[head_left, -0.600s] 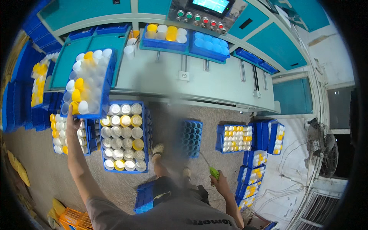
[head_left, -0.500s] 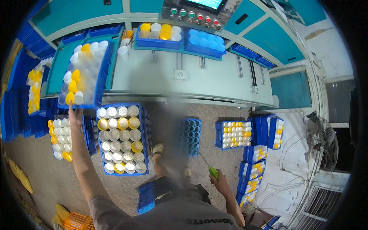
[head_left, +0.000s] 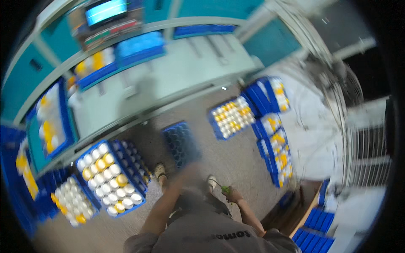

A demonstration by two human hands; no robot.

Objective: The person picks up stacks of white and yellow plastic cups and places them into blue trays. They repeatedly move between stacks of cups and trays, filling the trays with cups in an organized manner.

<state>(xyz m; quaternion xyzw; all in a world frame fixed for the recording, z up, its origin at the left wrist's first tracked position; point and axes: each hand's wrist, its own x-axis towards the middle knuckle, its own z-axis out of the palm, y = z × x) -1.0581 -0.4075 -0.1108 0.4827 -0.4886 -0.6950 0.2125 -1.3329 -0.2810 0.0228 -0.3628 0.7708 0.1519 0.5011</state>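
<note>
One fist is definitely busy: the right hand (head_left: pixel 233 195) has its fingers curled round a green-handled metal hook (head_left: pixel 226 189), low over the floor (head_left: pixel 247 164), thin rod angling toward a pale shoe (head_left: pixel 212 182). The left hand (head_left: pixel 191 170) is basically a motion smear near the lower end of a blue crate with round cells (head_left: pixel 180 141), so can't tell if those fingers are open, closed or touching anything. That crate sits on the floor, out from the front edge of the workbench (head_left: pixel 168 76). Off the bench's front-left corner, also on the floor, is a blue crate of white and yellow cups (head_left: pixel 136 207). Up along the bench's back edge, a crate of light blue cups (head_left: pixel 141 58) sits beside a smaller yellow-and-white one (head_left: pixel 99 76).
</note>
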